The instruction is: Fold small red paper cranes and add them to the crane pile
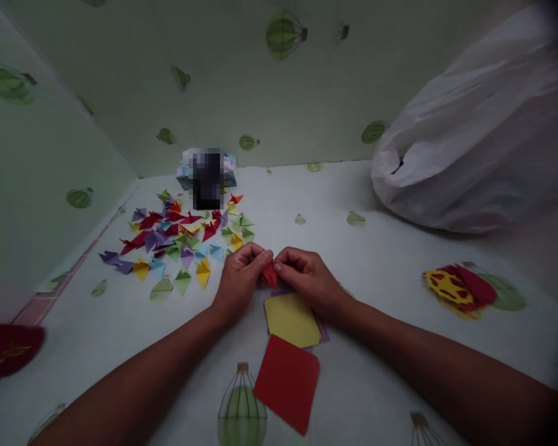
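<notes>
Between my two hands is a small piece of folded red paper [270, 274], its pointed end facing down. My left hand [244, 269] pinches it from the left with thumb and fingers. From the right, the thumb and fingers of my right hand [309, 275] close on its other edge. Just below lies a yellow paper sheet [292, 319] on top of purple paper [324, 333]. A square red paper sheet [288, 384] overlaps the yellow one nearer to me. Many folded paper pieces [181, 238] in several colours lie beyond my left hand.
A tissue box [230, 170], partly blurred out, stands near the back wall. A big white plastic bag [465, 148] sits at the right. Red and yellow cut-out pieces [460, 288] lie at the right, and a dark red item [9, 350] at the left edge.
</notes>
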`<state>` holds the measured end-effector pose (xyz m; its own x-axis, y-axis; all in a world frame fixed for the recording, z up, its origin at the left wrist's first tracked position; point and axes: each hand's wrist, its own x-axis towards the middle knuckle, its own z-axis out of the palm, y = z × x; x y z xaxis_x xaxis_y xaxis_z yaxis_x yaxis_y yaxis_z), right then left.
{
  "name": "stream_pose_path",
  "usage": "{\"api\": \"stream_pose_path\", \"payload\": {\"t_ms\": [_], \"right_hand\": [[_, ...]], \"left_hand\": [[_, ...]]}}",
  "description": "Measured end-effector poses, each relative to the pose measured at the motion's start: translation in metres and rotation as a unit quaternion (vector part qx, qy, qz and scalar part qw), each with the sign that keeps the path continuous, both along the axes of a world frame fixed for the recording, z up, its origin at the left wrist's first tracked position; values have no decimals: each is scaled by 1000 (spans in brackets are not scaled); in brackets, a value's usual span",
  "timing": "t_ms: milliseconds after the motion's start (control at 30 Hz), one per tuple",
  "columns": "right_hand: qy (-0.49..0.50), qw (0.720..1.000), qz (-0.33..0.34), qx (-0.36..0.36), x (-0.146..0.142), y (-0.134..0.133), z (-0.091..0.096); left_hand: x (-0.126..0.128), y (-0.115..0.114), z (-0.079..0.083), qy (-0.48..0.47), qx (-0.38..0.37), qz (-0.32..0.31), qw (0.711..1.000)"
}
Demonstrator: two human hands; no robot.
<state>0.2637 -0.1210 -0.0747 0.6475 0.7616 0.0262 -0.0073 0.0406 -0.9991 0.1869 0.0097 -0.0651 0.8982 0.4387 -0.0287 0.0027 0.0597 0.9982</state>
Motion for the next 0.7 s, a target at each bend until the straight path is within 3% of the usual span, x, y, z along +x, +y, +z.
{"api": "stream_pose_path", "payload": {"t_ms": [200,467,700], "right_hand": [[14,1000,6,-14,-2,0,2],[-77,992,-103,-10,1,-1,0],[11,999,-16,34,9,-1,-3]], "left_hand": [[0,0,0,-9,6,-3,1000],[3,1,-7,16,-48,-99,994],[5,5,-9,13,-86,-151,985]]}}
